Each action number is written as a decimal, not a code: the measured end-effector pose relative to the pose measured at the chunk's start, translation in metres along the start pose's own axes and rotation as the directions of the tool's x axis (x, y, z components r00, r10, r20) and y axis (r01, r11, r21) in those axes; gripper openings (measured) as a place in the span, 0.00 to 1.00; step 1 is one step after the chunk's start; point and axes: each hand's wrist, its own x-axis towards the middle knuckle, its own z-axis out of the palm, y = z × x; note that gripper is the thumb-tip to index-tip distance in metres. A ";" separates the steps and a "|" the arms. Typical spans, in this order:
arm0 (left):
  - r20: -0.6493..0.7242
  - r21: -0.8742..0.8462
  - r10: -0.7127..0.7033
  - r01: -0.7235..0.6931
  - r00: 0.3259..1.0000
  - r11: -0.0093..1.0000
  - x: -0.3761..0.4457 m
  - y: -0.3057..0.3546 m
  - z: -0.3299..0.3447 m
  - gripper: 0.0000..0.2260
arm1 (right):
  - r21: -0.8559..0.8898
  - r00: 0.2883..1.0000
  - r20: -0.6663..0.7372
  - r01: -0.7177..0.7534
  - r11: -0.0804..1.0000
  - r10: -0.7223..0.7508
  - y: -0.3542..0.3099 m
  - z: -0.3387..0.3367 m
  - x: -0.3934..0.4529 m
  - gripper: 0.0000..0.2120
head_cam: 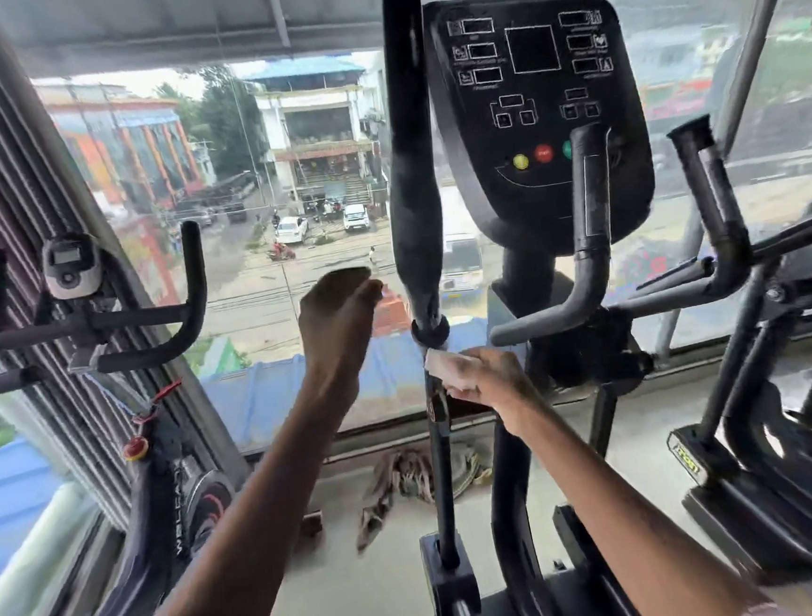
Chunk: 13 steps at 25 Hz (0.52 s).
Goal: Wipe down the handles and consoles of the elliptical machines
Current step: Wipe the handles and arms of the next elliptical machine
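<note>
We judge the step in hand to be the wiping of the near moving handle. Our right hand (483, 374) pinches a small white cloth (435, 361) against the thin black metal shaft (440, 452) of the tall black padded swing handle (411, 199), just below the ribbed collar (429, 331) where the foam grip ends. Our left hand (338, 313), at nine o'clock from that collar, hangs relaxed with loosely bent fingers, holding nothing and touching nothing.

The black rounded-square console (538, 99) with its yellow, red and green buttons sits at one o'clock from the cloth, and the curved black fixed grip (582, 263) lies at two o'clock (both look untouched by the cloth right now, though we cannot tell whether they are clean). The next move, as we judge it, calls for sliding the cloth up over the collar onto the foam, with the fingers wrapped further round so the far side is reached.

For room: the window pane (254, 281) stands close behind the handle, so the reach forward is short. A black exercise bike (101, 324) crowds nine o'clock, and a second black elliptical machine (735, 279) crowds three o'clock. A crumpled rag (409, 474) lies on the pale floor at six o'clock, below the hands.
</note>
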 end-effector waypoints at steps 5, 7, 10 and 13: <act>0.108 -0.094 0.151 -0.141 0.983 0.986 0.005 0.087 0.027 0.12 | -0.178 0.935 -0.101 0.320 0.931 -0.340 -0.011 0.003 0.036 0.06; 0.127 -0.008 0.140 -0.140 0.982 0.990 0.002 0.097 0.035 0.16 | -0.160 0.934 -0.140 0.305 0.939 -0.328 -0.014 0.007 0.038 0.08; 0.206 0.005 0.040 -0.042 0.978 0.999 -0.001 0.095 0.040 0.17 | -0.014 0.940 -0.154 0.305 0.952 -0.303 -0.018 0.014 0.029 0.10; 0.219 -0.035 0.010 -0.002 0.976 0.999 -0.001 0.090 0.042 0.13 | -0.031 0.872 -0.106 0.478 0.878 -0.478 -0.033 0.016 0.012 0.11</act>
